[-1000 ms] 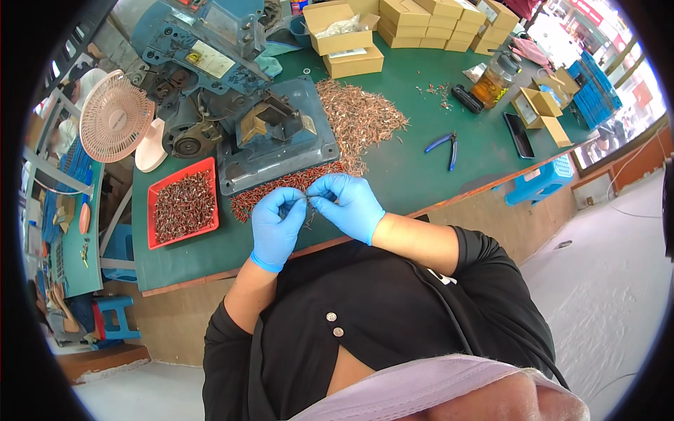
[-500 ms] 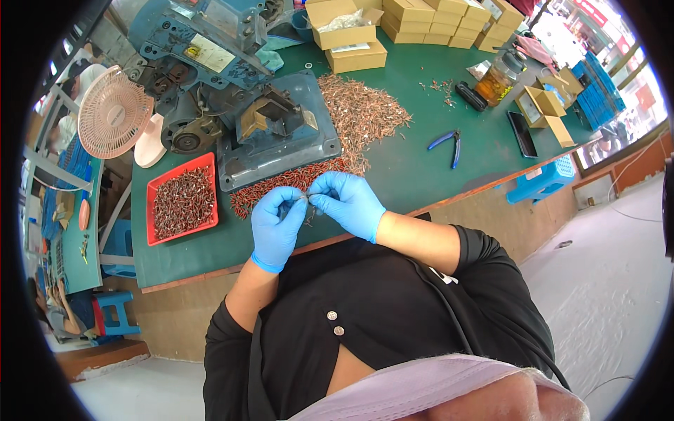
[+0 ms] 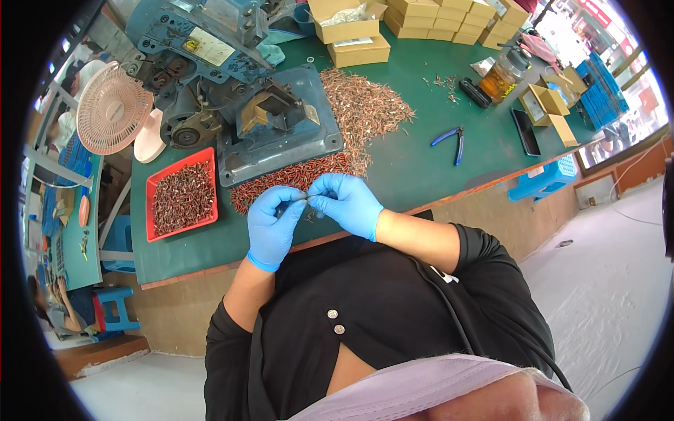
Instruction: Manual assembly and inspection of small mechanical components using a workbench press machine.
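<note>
Both gloved, left hand (image 3: 272,226) and right hand (image 3: 349,202), pinching one small metal part (image 3: 303,200) together at frame centre, above green table (image 3: 421,161).

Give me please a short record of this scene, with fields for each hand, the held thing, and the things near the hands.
left hand: blue glove, fingers pinched on a small part
right hand: blue glove, fingers pinched on the same part
small part: thin, metal-looking, held between both hands above the table edge; too small to tell its kind
table: green top
strip of reddish pieces: lies just beyond the hands
red tray: holds small dark pieces, to the left
blue-grey machine: behind the strip
blue-handled pliers: to the right
</note>
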